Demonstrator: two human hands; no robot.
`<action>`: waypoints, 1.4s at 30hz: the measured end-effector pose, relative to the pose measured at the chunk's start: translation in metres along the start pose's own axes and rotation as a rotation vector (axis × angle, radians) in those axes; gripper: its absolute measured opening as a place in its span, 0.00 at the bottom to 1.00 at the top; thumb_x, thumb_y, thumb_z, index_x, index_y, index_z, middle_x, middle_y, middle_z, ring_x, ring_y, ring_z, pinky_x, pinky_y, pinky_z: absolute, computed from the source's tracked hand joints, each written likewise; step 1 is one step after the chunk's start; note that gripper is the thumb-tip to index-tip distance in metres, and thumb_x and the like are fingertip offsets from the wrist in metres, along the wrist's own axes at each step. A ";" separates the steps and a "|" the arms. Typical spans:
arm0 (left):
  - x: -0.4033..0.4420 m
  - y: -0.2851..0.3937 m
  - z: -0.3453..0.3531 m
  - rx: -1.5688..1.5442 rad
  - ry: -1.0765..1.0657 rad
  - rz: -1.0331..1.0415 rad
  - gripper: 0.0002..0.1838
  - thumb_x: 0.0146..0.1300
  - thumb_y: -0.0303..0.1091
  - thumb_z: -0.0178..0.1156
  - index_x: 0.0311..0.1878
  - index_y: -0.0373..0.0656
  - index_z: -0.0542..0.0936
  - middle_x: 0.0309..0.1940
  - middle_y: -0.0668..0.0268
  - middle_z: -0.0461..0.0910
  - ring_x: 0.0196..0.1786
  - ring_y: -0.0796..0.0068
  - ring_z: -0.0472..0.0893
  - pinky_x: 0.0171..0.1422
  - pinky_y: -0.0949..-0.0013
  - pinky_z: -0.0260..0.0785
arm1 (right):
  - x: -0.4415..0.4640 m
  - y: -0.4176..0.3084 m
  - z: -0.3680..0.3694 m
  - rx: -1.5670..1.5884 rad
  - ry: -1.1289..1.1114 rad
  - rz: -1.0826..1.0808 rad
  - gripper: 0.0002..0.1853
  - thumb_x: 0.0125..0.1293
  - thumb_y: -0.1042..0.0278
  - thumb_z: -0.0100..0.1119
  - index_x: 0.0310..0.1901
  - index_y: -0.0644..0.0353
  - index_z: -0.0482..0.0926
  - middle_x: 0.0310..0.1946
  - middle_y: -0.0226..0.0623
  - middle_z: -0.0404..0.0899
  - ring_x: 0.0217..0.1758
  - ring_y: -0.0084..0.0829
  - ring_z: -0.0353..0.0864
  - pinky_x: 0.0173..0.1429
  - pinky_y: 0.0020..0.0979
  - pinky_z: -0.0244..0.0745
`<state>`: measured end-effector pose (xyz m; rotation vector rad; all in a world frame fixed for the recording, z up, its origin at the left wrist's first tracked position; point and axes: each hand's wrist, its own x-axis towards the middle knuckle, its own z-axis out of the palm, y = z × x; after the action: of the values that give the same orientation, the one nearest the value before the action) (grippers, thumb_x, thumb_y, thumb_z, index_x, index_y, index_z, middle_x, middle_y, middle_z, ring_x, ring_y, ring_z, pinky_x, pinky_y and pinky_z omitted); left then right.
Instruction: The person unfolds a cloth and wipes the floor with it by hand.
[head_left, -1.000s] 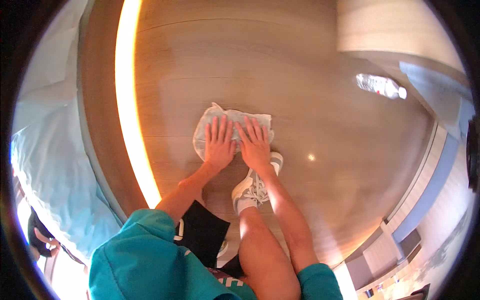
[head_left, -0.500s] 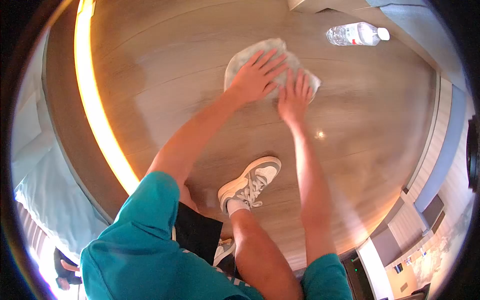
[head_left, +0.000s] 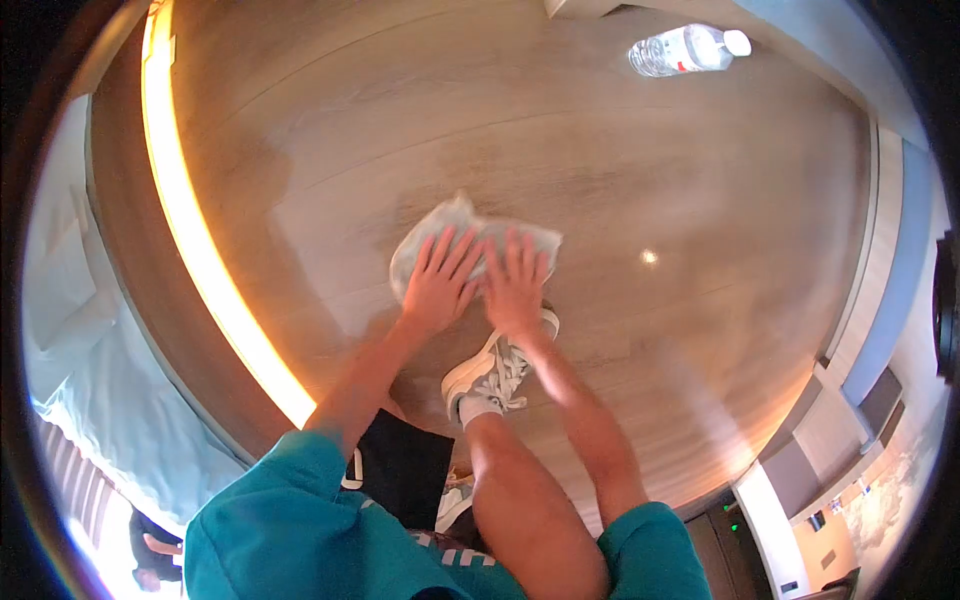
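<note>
A pale grey-white cloth (head_left: 455, 215) lies spread on the wood-look floor (head_left: 420, 120). My left hand (head_left: 438, 285) presses flat on its left part with the fingers stretched out. Beside it, my right hand (head_left: 516, 285) rests on the right part of the cloth, palm down, fingers extended. The two hands are close together. Just below my right hand is a grey and white sneaker (head_left: 495, 375) on my foot, partly covered by the wrist.
A clear plastic bottle (head_left: 685, 50) with a white cap lies on its side at the upper right. A glowing light strip (head_left: 190, 220) runs along the left, by a bed with pale bedding (head_left: 110, 350). Another person (head_left: 155, 550) shows at the lower left.
Both hands have slid the cloth across the floor toward my body and slightly left, close to the sneaker. The hands have drawn nearer each other.
</note>
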<state>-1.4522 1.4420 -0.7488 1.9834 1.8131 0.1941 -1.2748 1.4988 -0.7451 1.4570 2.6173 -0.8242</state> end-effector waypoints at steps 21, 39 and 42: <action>0.227 0.110 0.022 0.060 0.097 0.433 0.32 0.77 0.49 0.52 0.82 0.58 0.67 0.86 0.67 0.57 0.88 0.57 0.52 0.90 0.45 0.40 | 0.035 0.165 -0.055 -0.087 0.450 0.442 0.34 0.80 0.54 0.47 0.85 0.47 0.57 0.87 0.46 0.48 0.90 0.53 0.45 0.87 0.60 0.41; 0.162 -0.095 -0.065 0.016 0.339 0.109 0.39 0.71 0.47 0.60 0.82 0.43 0.65 0.84 0.63 0.61 0.86 0.55 0.57 0.89 0.49 0.49 | 0.196 0.027 -0.036 -0.125 0.210 -0.066 0.36 0.82 0.48 0.46 0.86 0.44 0.52 0.89 0.44 0.38 0.91 0.55 0.34 0.86 0.67 0.30; 0.115 -0.138 -0.085 0.044 0.378 -0.032 0.39 0.71 0.48 0.61 0.82 0.43 0.65 0.84 0.63 0.61 0.86 0.54 0.57 0.89 0.49 0.48 | 0.220 -0.034 -0.019 -0.142 0.181 -0.214 0.36 0.81 0.49 0.50 0.86 0.43 0.55 0.89 0.42 0.40 0.91 0.52 0.36 0.87 0.66 0.32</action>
<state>-1.5966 1.5791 -0.7523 2.0513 2.0909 0.5568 -1.4210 1.6647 -0.7756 1.2885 2.9361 -0.5275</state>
